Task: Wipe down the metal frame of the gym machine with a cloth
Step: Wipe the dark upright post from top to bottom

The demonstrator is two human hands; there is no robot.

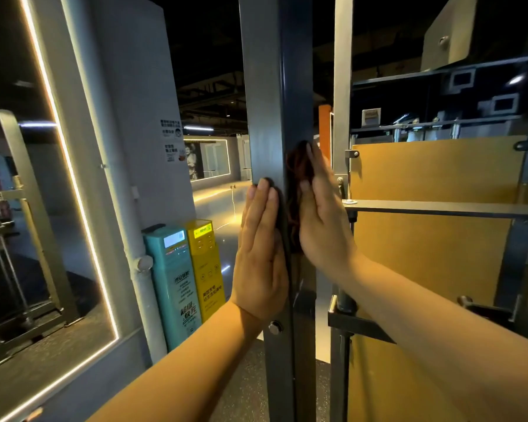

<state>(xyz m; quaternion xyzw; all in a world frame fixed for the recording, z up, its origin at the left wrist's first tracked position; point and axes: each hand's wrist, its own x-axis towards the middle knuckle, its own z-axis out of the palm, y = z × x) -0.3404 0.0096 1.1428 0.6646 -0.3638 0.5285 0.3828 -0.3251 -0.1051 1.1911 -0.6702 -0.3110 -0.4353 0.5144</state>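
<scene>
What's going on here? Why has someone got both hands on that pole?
A person is wiping the frame of a gym machine. The left hand and the right hand lie flat, fingers straight, on opposite sides of a dark upright metal post. Between them they press a dark cloth that wraps around the post's edge. Behind, a teal kiosk and a yellow kiosk stand by the wall.

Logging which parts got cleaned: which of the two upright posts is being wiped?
The dark grey post, left of the paler silver upright. Both the left hand and right hand press the dark cloth against it.
</scene>
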